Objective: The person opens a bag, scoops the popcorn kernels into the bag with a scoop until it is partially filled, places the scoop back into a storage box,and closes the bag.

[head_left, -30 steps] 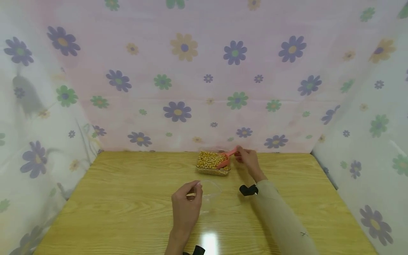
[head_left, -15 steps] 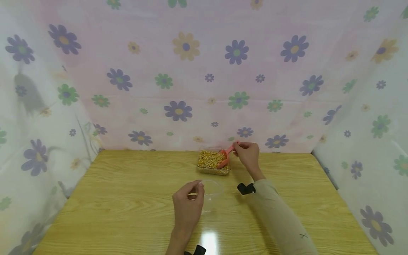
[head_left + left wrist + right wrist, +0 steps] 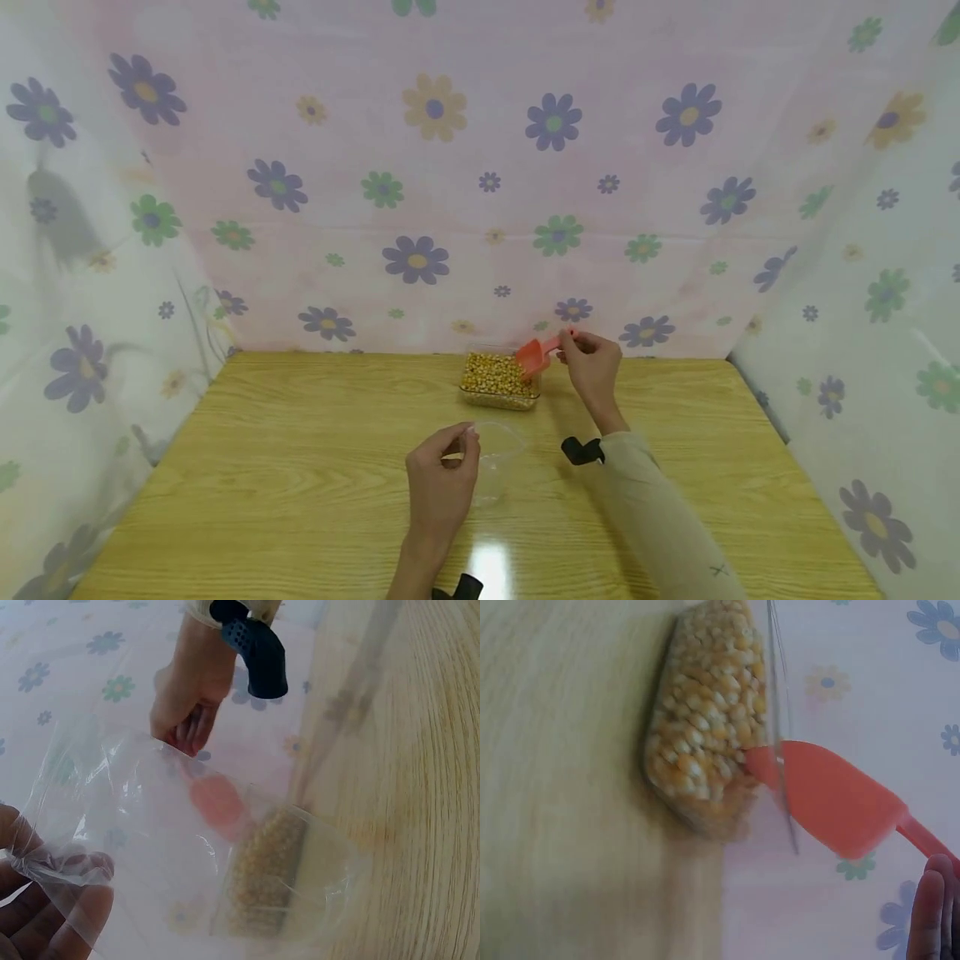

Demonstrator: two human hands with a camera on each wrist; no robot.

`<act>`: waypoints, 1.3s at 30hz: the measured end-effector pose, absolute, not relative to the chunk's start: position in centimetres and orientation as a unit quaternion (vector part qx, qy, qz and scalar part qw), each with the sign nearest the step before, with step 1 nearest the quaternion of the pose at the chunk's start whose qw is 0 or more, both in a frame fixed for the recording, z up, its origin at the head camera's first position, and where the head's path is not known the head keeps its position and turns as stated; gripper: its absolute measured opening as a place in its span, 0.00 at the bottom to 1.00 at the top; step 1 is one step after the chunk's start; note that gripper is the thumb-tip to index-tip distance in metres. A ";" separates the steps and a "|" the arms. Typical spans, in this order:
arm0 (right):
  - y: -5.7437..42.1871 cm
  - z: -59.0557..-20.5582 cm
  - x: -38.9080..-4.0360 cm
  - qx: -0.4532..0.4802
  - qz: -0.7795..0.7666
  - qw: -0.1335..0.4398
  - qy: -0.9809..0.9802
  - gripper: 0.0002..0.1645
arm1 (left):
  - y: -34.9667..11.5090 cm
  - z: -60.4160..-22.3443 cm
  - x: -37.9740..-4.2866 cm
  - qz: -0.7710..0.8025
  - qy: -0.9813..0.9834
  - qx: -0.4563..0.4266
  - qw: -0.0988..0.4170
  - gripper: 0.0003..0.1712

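At the left, the edge of a clear plastic bag (image 3: pixel 172 847) is pinched between the thumb and fingers of the left hand (image 3: pixel 441 475), and the bag is held out to the right of that hand, over the table (image 3: pixel 315 442); whether its base is rested on the wood cannot be told. Beyond the bag, near the table's back edge, is set a small clear container (image 3: pixel 498 402) of corn kernels (image 3: pixel 491 375). By the container's right side, the bowl of a scoop (image 3: pixel 532 358) is held with its tip at the kernels, and its long axis is slanted up and rightward to the right hand (image 3: pixel 594 371), by whose fingers the handle is pinched. The two hands are thus kept well apart: the container is placed just left of the right hand, much the nearer one, while the bag is held on the person's side of it. The bag's film is colourless, creased and shiny, and the corn is seen dimly through it from the left wrist. The kernels are coloured yellow and pale cream. The scoop is coral red, broad-bowled and thin-handled; whether any corn is carried in it cannot be told.
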State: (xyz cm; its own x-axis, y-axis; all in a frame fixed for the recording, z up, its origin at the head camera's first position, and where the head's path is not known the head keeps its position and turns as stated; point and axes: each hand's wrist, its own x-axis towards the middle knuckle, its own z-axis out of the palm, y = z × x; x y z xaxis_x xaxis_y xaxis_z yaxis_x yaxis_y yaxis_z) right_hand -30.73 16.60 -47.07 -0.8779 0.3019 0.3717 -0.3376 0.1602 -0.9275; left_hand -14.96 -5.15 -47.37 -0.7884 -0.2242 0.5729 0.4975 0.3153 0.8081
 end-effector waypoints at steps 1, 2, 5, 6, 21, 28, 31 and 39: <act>16.6 -47.3 -30.6 0.001 0.661 0.236 -0.712 0.15 | -5.1 -47.4 -15.0 -0.579 -0.748 -0.093 0.312 0.08; 16.7 -47.6 -30.5 -0.009 0.672 0.225 -0.705 0.15 | -5.1 -47.4 -15.0 -0.579 -0.747 -0.093 0.313 0.08; 16.8 -48.3 -30.3 -0.048 0.706 0.172 -0.685 0.18 | -5.1 -47.3 -15.0 -0.580 -0.745 -0.096 0.317 0.08; 16.8 -48.6 -30.3 -0.060 0.713 0.153 -0.681 0.18 | -5.1 -47.3 -14.9 -0.579 -0.744 -0.095 0.318 0.08; 16.6 -50.6 -29.2 -0.144 0.780 0.050 -0.607 0.23 | -5.1 -47.0 -14.8 -0.584 -0.746 -0.086 0.307 0.08; 16.2 -51.5 -28.5 -0.192 0.824 0.039 -0.532 0.20 | -5.1 -47.0 -14.7 -0.586 -0.747 -0.083 0.303 0.08; 16.1 -51.8 -28.3 -0.200 0.836 0.035 -0.510 0.21 | -5.1 -47.0 -14.7 -0.585 -0.748 -0.081 0.301 0.07; 15.9 -51.8 -27.9 -0.190 0.831 0.052 -0.521 0.23 | -5.0 -47.0 -14.7 -0.588 -0.748 -0.077 0.298 0.07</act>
